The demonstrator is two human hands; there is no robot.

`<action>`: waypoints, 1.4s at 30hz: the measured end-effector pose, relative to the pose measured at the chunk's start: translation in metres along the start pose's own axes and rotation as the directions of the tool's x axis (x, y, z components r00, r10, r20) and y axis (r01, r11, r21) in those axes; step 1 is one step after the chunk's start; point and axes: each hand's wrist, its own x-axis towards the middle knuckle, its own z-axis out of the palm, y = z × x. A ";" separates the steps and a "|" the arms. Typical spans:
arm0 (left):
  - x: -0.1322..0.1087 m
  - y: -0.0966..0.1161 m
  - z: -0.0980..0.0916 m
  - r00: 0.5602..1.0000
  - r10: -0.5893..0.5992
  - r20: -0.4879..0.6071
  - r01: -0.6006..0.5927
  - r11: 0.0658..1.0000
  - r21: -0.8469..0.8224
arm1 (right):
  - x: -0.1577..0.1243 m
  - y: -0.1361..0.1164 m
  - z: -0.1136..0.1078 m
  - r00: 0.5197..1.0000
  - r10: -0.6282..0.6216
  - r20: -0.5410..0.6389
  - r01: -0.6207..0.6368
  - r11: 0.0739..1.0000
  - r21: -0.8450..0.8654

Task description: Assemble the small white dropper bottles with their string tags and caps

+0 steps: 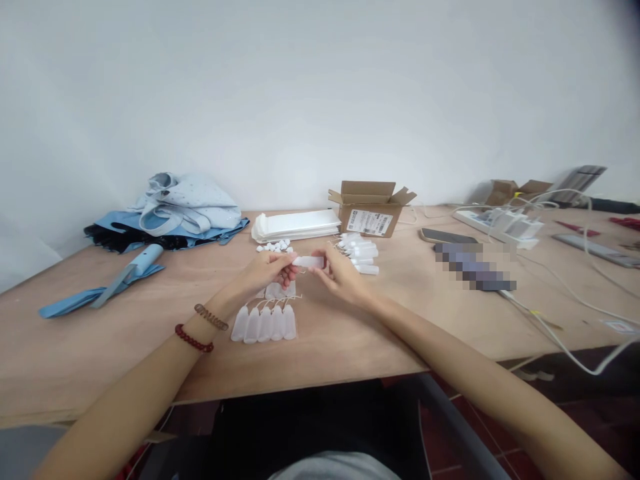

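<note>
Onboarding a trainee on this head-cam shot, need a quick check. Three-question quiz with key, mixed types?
1. Multiple choice: what do the left hand and right hand hold between them?
A) a phone
B) a small whitish container
C) a power strip
2. True or false: the cardboard box by the wall stands with its flaps open.
3. Fill in: the red beaded bracelet is on the person's ____ wrist.

Key: 1. B; 2. true; 3. left

Bare table leaves a lane between the right hand and a dark phone, while a carton and white stack bar the far side and five bottles crowd the left hand from nearer in.
</note>
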 end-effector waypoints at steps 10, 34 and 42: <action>-0.001 0.002 0.000 0.995 0.100 0.002 -0.100 0.995 -0.024 | 0.001 0.006 0.000 0.982 -0.186 -0.037 0.174 0.962 -0.211; 0.003 -0.002 -0.003 0.994 0.114 -0.005 -0.112 0.986 0.121 | 0.000 0.004 0.000 0.999 -0.027 0.027 0.029 0.997 -0.073; -0.002 0.001 -0.003 0.977 0.211 0.029 -0.211 0.942 0.261 | 0.001 0.008 0.000 0.998 -0.010 0.059 0.016 0.994 -0.110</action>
